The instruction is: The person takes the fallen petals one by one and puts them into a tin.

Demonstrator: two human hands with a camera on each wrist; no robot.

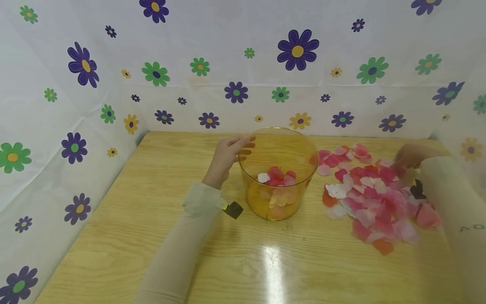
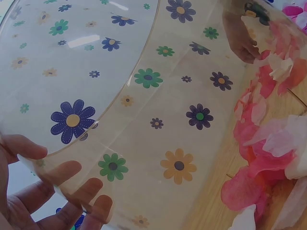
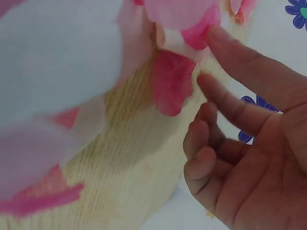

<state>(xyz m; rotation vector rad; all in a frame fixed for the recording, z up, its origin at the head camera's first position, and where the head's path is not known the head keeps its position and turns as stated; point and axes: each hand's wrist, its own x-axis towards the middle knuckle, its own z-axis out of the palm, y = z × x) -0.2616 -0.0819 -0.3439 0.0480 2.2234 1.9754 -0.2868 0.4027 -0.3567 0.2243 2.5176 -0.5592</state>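
Right hand [image 1: 411, 156] looks blurred at the petals [image 1: 391, 204] — contact hard to tell.

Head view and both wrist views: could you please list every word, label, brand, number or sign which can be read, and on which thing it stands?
Right sleeve, head view: small dark letters, perhaps "A" and a rounded one; too blurred to read surely.
Amber bucket, petals, table: no text visible.
Patterned cloth: printed flowers only, no words or numbers visible.
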